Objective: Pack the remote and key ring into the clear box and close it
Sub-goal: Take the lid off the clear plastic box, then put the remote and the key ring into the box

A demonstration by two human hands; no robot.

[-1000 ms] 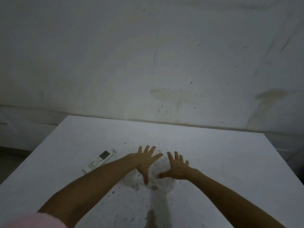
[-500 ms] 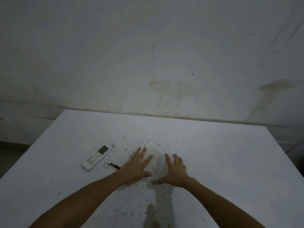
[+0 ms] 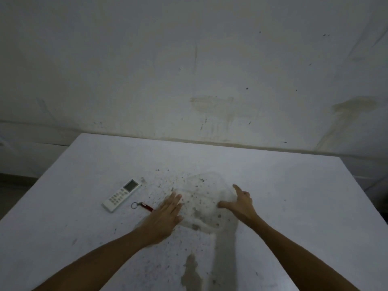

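Spreading apart from half a second ago, the left hand and right hand are now flanking the clear box (open-fingered, gripping nothing), suggesting opening comes next; remote and key ring are lying left, unpacked.

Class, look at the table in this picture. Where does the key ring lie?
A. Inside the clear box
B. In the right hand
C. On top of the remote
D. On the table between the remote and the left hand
D: the key ring lies on the table, just right of the remote and left of the left hand, outside the clear box.
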